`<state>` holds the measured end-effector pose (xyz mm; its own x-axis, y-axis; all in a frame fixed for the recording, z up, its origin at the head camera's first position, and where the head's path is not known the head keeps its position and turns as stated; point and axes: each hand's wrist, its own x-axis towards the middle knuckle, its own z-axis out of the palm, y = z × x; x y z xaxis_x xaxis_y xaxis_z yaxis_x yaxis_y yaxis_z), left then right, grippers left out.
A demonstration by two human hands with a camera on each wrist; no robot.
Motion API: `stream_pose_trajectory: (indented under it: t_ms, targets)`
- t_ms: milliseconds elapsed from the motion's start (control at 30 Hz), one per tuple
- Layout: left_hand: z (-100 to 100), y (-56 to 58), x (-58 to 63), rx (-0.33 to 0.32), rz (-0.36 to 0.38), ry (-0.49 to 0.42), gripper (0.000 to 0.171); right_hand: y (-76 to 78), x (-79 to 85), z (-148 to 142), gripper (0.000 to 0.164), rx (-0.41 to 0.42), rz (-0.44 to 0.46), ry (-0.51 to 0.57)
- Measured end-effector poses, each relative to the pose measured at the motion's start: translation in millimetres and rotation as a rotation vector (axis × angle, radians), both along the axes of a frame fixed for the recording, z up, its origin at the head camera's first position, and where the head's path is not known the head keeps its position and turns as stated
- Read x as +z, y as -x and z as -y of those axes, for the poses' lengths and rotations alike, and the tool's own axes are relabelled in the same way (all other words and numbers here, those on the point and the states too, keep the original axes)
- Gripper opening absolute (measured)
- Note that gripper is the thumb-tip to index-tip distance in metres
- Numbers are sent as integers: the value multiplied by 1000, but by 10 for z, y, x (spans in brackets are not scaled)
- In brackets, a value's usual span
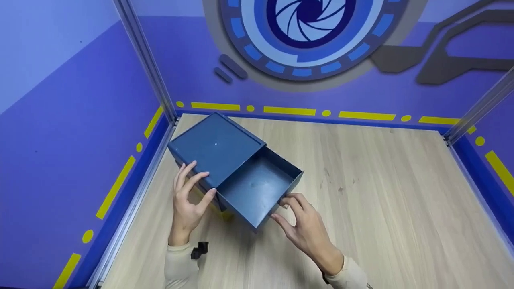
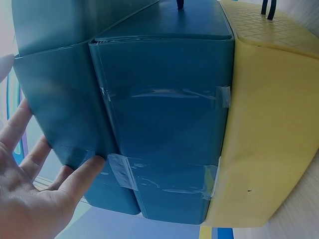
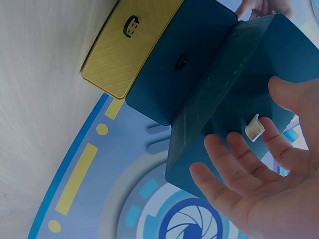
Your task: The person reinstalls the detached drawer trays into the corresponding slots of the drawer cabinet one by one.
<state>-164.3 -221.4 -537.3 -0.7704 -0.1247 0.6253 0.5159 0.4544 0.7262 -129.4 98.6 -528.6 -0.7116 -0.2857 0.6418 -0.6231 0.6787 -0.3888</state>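
A dark blue drawer unit (image 1: 217,148) stands at an angle on the table, its top drawer (image 1: 257,184) pulled well out and its bare floor showing. My left hand (image 1: 188,204) rests along the unit's near left side, with fingertips at the top edge and thumb by the front corner. Spread fingers of my right hand (image 1: 307,228) touch the front of the pulled-out drawer. In the right wrist view, the index fingertip is right at a small white tab (image 3: 254,128) on that front, with the thumb against the front surface.
Below the top tier sit a blue drawer (image 3: 172,74) with a dark handle and a yellow textured drawer (image 3: 132,47). Clear tape (image 2: 169,93) runs along the unit's side. Purple-blue walls (image 1: 257,52) enclose the wooden table (image 1: 381,208) at the back and sides.
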Motion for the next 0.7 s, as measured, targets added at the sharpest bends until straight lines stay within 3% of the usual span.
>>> stream_pose_trajectory:
  t_ms: [400,700]
  targets:
    - [-12,-44,-29,4,6,3,43,35,-9,85,33,3,29,0]
    - [-18,-22,11,3,18,3,43,175,26,215,32,-1,4,-6]
